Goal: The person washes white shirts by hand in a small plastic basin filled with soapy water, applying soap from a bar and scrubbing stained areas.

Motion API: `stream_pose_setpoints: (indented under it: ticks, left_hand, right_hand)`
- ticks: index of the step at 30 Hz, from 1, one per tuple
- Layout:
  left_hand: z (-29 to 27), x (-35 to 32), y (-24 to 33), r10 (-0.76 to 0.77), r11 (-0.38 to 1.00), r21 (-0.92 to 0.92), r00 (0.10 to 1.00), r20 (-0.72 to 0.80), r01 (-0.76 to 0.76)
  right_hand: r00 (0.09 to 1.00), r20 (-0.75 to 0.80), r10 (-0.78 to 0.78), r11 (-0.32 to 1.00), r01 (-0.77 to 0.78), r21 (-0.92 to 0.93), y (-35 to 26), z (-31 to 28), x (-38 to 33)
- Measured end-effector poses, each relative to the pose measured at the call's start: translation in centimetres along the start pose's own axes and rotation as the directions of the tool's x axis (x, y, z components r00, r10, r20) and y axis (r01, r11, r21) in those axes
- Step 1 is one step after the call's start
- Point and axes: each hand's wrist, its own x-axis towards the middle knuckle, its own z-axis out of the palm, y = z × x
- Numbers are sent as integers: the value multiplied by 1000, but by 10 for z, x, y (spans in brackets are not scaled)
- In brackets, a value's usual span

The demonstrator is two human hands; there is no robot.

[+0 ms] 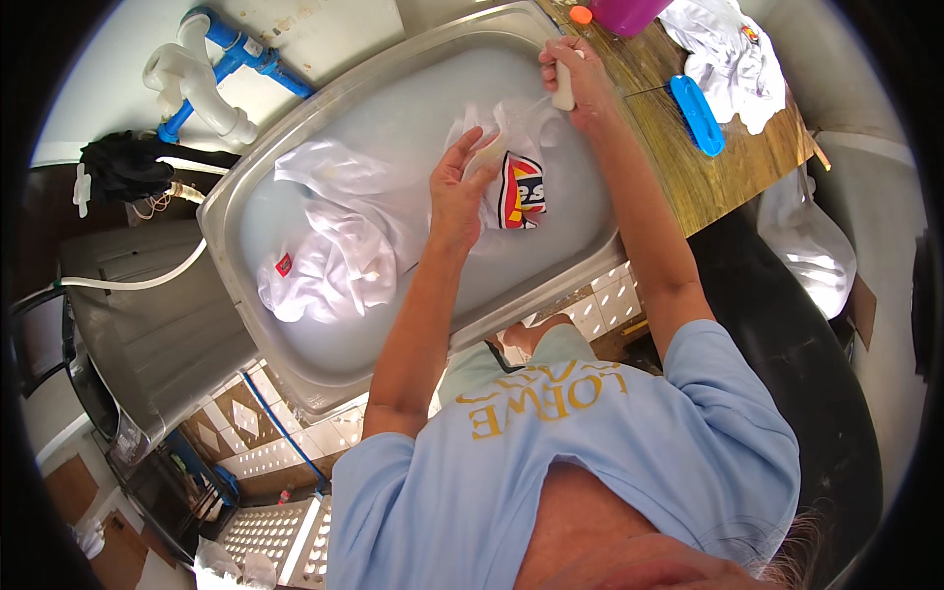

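Observation:
A grey basin [224,187] holds cloudy water with white laundry in it. My left hand [458,192] grips a wet white shirt [531,123] between thumb and fingers, beside its red, yellow and black print. At the basin's far right rim, my right hand [580,84] is closed round a cream-coloured bar of soap [563,87]. Another bunched white garment [339,261] with a small red patch lies in the water at the left. Folds and water hide part of both garments.
On the wooden table [654,147] at the right are a blue brush [697,115], a white garment [733,59], a purple container [629,14] and an orange cap [581,15]. White and blue pipes [226,64] stand behind the basin. A white hose [138,285] runs at left.

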Motion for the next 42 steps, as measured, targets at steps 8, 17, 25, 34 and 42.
stream_pose_setpoints:
  ticks: [8, 17, 25, 34, 42]
  left_hand:
    - [-2, 4, -8, -15, 992, 126, 999, -43, 20]
    - [4, 2, -1, -31, 984, 172, 990, -134, 54]
    - [6, 2, -3, 36, 961, 273, 970, -241, 32]
    - [-4, -11, -10, 157, 887, 461, 939, -306, 2]
    - [25, -4, -6, 43, 966, 252, 930, -365, 54]
  right_hand:
    - [898, 273, -346, 212, 359, -909, -38, -73, 37]
    - [613, 538, -579, -133, 580, -803, -31, -56, 8]
    - [722, 599, -347, 412, 691, -594, -5, -32, -29]
    - [766, 232, -600, 598, 622, -506, -74, -76, -5]
    - [854, 213, -475, 704, 514, -491, -96, -122, 96]
